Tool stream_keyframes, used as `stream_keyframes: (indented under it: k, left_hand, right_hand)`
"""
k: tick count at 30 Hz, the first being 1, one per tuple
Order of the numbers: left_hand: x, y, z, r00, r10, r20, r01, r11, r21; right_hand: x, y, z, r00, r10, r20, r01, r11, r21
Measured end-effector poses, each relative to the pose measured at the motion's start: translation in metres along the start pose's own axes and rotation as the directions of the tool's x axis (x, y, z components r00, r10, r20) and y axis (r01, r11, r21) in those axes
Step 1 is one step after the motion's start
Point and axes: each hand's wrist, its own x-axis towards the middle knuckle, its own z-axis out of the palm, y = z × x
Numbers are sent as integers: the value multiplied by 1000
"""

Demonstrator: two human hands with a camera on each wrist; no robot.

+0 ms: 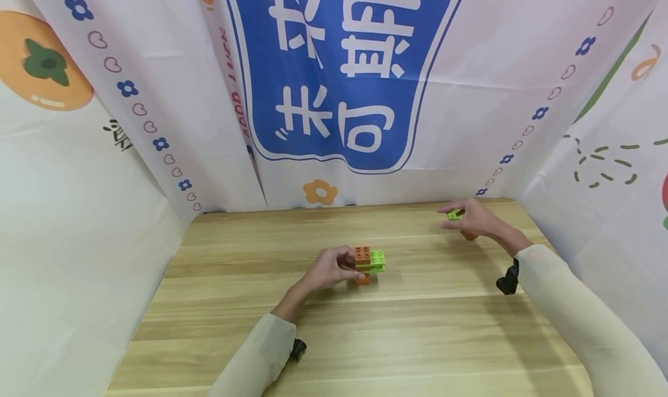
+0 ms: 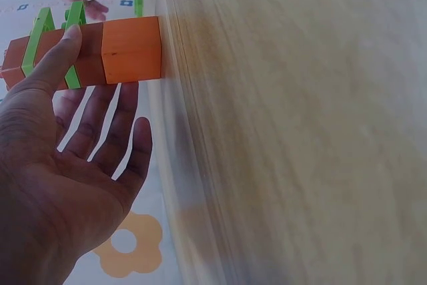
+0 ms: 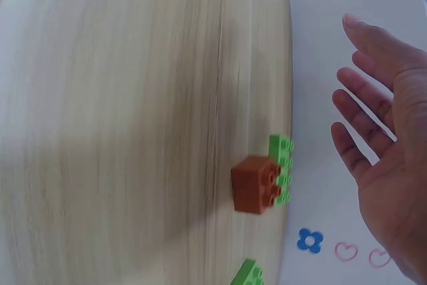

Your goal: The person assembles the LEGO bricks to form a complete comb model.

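Near the middle of the table, my left hand (image 1: 330, 268) grips a stack of toy building bricks (image 1: 362, 255) between its thumb and fingers. Orange bricks alternate with thin green pieces there, and one green part (image 1: 378, 257) juts out to the right. The left wrist view shows the thumb laid across the stack's side and the orange bottom brick (image 2: 132, 50) at the tabletop. At the far right, my right hand (image 1: 477, 217) hovers with loosely spread fingers, holding nothing. Close to it in the right wrist view are an orange-brown brick (image 3: 253, 185) and a studded green piece (image 3: 281, 165).
Another green piece (image 3: 248, 274) shows at the bottom of the right wrist view, partly cut off. The wooden table (image 1: 417, 339) ends at a printed cloth (image 1: 485, 95) at the back, with cloth walls on both sides.
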Motion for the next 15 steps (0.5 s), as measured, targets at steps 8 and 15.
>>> stream_keyframes:
  k: [8,15]
  left_hand:
    - [0,0,0,1000,-1,-4,1,1000,1]
    - [0,1,0,1000,0,-2,0,1000,7]
  right_hand:
    - [1,18,-5,998,62,-7,-62,997,-40]
    - [2,29,-6,995,103,-12,-103,993,-53]
